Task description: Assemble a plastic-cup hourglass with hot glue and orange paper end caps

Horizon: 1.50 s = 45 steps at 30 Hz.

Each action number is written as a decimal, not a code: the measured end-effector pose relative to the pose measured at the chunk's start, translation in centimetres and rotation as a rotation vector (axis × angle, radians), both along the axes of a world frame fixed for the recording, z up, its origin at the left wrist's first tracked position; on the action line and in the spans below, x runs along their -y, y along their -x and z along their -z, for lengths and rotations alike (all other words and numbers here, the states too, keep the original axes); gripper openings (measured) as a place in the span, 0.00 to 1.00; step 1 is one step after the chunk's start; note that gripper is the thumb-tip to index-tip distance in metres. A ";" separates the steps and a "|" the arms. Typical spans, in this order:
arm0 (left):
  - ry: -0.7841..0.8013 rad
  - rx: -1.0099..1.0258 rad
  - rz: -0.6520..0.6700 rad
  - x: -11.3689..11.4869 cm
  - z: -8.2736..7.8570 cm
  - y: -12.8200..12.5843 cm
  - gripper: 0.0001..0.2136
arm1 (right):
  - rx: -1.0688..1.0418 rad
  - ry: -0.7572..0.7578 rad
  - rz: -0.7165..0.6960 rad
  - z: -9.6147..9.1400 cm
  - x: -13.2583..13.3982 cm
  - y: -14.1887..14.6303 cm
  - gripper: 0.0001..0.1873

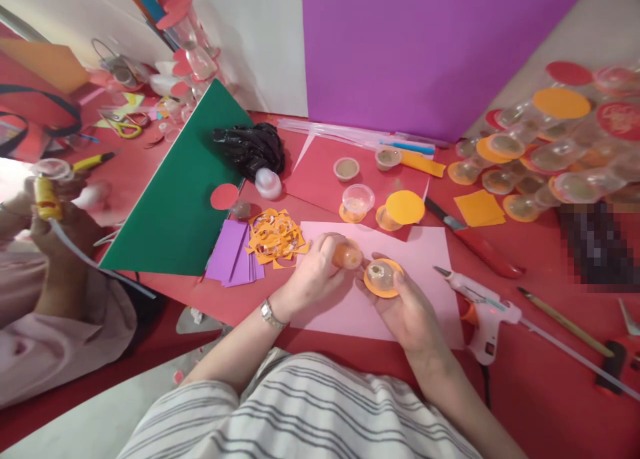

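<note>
My left hand (316, 267), with a wristwatch (273, 313) on the wrist, is closed around a small clear plastic cup (349, 254) that looks orange inside. In my right hand (407, 305) is a domed clear plastic cup on an orange disc (381, 277), its bottom facing up with a small whitish spot on it. The two cups are close together, tilted toward each other, above a pink paper sheet (325, 317). To the right of my right hand lies a white glue gun (483, 309) with an orange trigger.
Orange paper scraps (277, 235) and purple paper pieces (227, 252) lie left. Small cups (346, 169) stand behind the sheet. A red-handled cutter (483, 249) and many stacked cup pairs (545, 152) are right. A green board (175, 199) separates a co-worker's hands (65, 232), holding a yellow glue gun.
</note>
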<state>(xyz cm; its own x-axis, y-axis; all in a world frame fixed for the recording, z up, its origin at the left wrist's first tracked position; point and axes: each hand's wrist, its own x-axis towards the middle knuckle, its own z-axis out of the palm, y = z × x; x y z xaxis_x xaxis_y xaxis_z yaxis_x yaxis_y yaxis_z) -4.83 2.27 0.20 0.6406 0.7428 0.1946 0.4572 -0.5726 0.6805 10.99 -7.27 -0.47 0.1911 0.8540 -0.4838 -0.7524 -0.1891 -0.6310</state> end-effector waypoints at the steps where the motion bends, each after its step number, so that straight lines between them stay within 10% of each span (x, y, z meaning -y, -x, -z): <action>1: 0.020 0.041 0.010 0.0 -0.2 -0.1 0.20 | -0.004 0.001 0.008 -0.1 0.0 0.1 0.20; 14: 0.202 0.358 0.119 0.1 -1.1 -0.2 0.18 | -0.061 -0.053 -0.010 -0.5 0.1 0.5 0.18; 45: -0.028 0.160 0.122 0.0 -3.2 -1.8 0.25 | -0.090 -0.083 0.055 -1.0 -0.1 0.4 0.16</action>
<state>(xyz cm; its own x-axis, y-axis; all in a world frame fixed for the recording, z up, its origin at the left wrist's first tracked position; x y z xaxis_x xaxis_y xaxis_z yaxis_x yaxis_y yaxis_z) -3.04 2.25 3.43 0.6847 0.6546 0.3205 0.2709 -0.6368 0.7218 10.57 -7.19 0.49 0.1977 0.8812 -0.4294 -0.8142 -0.0963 -0.5725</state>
